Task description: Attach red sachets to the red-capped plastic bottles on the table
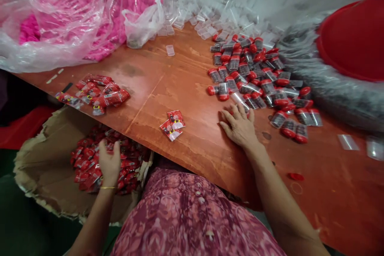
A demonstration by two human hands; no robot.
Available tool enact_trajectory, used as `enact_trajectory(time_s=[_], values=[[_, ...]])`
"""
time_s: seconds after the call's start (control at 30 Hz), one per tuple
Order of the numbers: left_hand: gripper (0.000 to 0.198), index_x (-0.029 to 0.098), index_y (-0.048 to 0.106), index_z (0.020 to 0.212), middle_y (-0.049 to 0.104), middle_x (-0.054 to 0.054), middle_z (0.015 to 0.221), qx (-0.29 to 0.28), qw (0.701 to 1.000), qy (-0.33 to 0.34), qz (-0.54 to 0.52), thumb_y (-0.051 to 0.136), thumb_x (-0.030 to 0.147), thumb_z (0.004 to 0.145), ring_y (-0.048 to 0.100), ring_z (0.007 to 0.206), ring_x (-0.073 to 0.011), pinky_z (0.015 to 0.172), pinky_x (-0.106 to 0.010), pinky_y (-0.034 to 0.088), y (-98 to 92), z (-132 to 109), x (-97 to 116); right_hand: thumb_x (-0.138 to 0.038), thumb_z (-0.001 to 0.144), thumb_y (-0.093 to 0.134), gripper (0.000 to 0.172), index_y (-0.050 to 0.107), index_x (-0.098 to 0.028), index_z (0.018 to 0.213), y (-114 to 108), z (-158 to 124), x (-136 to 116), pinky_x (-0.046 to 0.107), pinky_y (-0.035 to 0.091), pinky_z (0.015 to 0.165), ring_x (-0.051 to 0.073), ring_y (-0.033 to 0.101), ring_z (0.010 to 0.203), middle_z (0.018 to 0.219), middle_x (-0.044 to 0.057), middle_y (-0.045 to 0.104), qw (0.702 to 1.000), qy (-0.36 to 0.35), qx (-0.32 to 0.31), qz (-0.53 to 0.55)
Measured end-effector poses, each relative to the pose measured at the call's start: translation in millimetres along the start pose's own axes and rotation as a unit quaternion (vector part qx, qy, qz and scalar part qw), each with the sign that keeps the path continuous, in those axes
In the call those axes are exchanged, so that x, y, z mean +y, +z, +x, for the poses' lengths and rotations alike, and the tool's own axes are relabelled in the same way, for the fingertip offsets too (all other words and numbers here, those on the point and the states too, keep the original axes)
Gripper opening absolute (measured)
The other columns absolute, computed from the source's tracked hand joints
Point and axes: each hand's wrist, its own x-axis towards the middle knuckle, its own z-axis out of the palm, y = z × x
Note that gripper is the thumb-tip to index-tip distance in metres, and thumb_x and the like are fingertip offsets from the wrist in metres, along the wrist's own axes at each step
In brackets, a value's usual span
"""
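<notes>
Reddish table (pixel 192 88), right hand (pixel 238 126) flat near capped vials (pixel 255 80), left hand (pixel 109 164) open over boxed packets (pixel 87 164).

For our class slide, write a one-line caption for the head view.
Left hand reaches into a cardboard box of red packets; right hand touches red-capped vials.

garment: pink-maroon dress (pixel 192 220), pale floral print, small light buttons down the front | sleeves: none seen, both forearms bare | left grip (pixel 109 164): thin gold bangle (pixel 107 187) at the wrist, no rings visible | right grip (pixel 238 126): bare, no jewellery visible, short plain nails | gloves: none
</notes>
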Motion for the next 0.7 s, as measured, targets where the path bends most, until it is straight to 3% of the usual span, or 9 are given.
enact_trajectory(time_s=[0.07,0.17,0.23,0.33,0.47,0.7], values=[[0.066,0.01,0.044,0.129,0.034,-0.024,0.145,-0.001,0.994,0.096,0.054,0.05,0.053,0.079,0.026,0.137,-0.0368,0.109,-0.052,0.024,20.9,-8.8,37.0,-0.045,0.092,0.037,0.047,0.055,-0.015,0.123,-4.2,2.9,-24.1,0.054,0.02,0.104,0.033,0.031,0.132,0.137,0.016,0.047,0.999,-0.003,0.012,0.03],[0.079,0.007,0.042,0.133,0.027,-0.027,0.148,-0.022,0.974,0.189,0.127,0.058,0.056,0.073,0.017,0.138,-0.0432,0.107,-0.061,0.019,44.6,-26.1,76.9,-0.05,0.09,0.04,0.053,0.05,-0.014,0.128,-4.7,11.6,-74.9,0.045,0.027,0.103,0.029,0.039,0.127,0.133,0.016,0.051,0.989,-0.081,-0.015,0.126],[0.077,0.01,0.044,0.133,0.031,-0.025,0.146,-0.035,0.957,0.243,0.155,0.059,0.057,0.073,0.018,0.138,-0.0427,0.107,-0.063,0.015,52.8,-35.2,88.0,-0.049,0.091,0.039,0.052,0.049,-0.015,0.129,-1.6,19.4,-105.5,0.041,0.033,0.098,0.027,0.046,0.119,0.13,0.015,0.055,0.98,-0.087,-0.03,0.177],[0.065,0.017,0.05,0.128,0.048,-0.019,0.137,-0.094,0.93,0.312,0.169,0.057,0.054,0.076,0.029,0.135,-0.0387,0.109,-0.062,0.014,60.9,-39.3,91.2,-0.048,0.091,0.039,0.052,0.049,-0.014,0.128,3.3,32.7,-132.1,0.04,0.036,0.089,0.028,0.05,0.107,0.124,0.015,0.058,0.98,-0.015,-0.03,0.197],[0.058,0.016,0.051,0.129,0.05,-0.019,0.135,-0.137,0.917,0.338,0.163,0.054,0.048,0.081,0.039,0.131,-0.0359,0.108,-0.06,0.018,76.3,-30.2,97.4,-0.047,0.089,0.045,0.049,0.054,-0.015,0.124,4.5,46.6,-134.2,0.041,0.037,0.083,0.03,0.051,0.101,0.121,0.015,0.059,0.982,0.023,-0.042,0.184],[0.058,0.017,0.048,0.132,0.045,-0.017,0.14,-0.179,0.903,0.361,0.147,0.054,0.044,0.081,0.034,0.134,-0.0342,0.108,-0.057,0.022,112.3,-11.8,131.1,-0.043,0.087,0.05,0.041,0.059,-0.018,0.118,7.0,48.7,-100.0,0.039,0.039,0.082,0.027,0.053,0.095,0.111,0.014,0.062,0.977,0.035,-0.025,0.208]])
